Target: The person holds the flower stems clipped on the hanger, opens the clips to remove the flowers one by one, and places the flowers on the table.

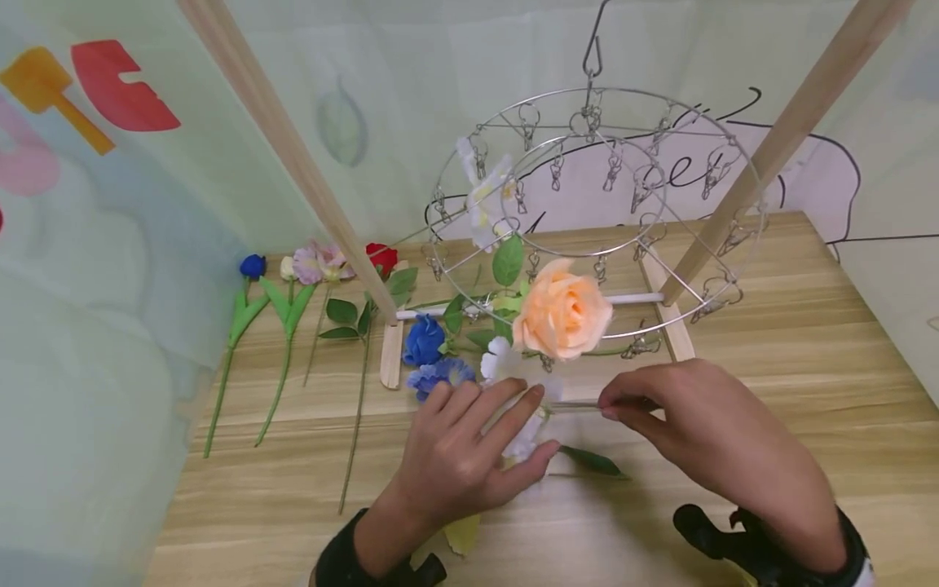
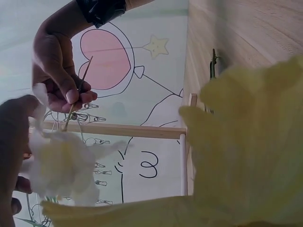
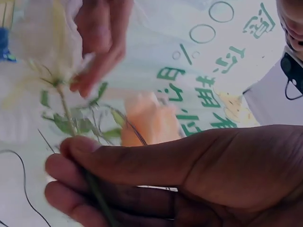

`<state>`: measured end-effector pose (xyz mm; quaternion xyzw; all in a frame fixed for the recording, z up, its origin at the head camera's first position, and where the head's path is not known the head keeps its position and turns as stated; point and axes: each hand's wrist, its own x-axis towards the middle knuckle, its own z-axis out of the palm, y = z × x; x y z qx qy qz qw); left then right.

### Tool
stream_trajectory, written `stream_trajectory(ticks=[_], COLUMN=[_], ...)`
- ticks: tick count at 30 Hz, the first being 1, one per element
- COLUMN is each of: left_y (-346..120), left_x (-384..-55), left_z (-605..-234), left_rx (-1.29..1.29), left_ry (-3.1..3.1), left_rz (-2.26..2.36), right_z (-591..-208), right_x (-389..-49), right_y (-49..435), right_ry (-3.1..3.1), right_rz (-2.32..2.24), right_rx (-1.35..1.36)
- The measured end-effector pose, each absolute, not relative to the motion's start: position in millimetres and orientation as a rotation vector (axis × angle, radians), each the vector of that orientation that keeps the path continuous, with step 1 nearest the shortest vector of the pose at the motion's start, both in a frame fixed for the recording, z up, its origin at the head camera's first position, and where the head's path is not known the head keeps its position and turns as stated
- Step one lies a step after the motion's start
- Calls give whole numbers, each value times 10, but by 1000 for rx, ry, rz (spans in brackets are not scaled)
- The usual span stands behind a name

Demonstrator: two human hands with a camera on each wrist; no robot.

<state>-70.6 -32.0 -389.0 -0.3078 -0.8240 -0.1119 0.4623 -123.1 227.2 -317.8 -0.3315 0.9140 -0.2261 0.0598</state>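
A white artificial flower (image 1: 524,440) with a pale yellow centre lies sideways between my hands, partly covered by the left one. My right hand (image 1: 704,432) pinches its thin green stem (image 1: 575,405) between thumb and fingers; in the right wrist view the stem (image 3: 66,109) runs up to the petals. My left hand (image 1: 469,456) is at the blossom, fingers spread and fairly straight beside the petals. Up close in the left wrist view, the white blossom (image 2: 61,163) is next to the blurred left fingers (image 2: 12,156). Whether they press on the petals is hard to tell.
A round wire hanger (image 1: 631,333) with several clips hangs between wooden posts (image 1: 293,155), bearing a peach rose (image 1: 563,314) and a white flower (image 1: 487,200). Blue flowers (image 1: 424,341) are near its base. Several stemmed flowers (image 1: 286,350) lie left; yellow petals (image 1: 462,534) are near the left wrist.
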Motion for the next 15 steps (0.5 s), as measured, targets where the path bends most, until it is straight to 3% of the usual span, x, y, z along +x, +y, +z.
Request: stream_trajectory(ticks=[15], left_y=[-331], left_x=[-723], left_z=[-3917], left_rx=[-769], left_ry=[-2022], left_rz=[-310], right_z=[-3210], right_x=[-1406], right_y=[2818], right_ry=[2749], right_rz=[-436], right_rx=[-793])
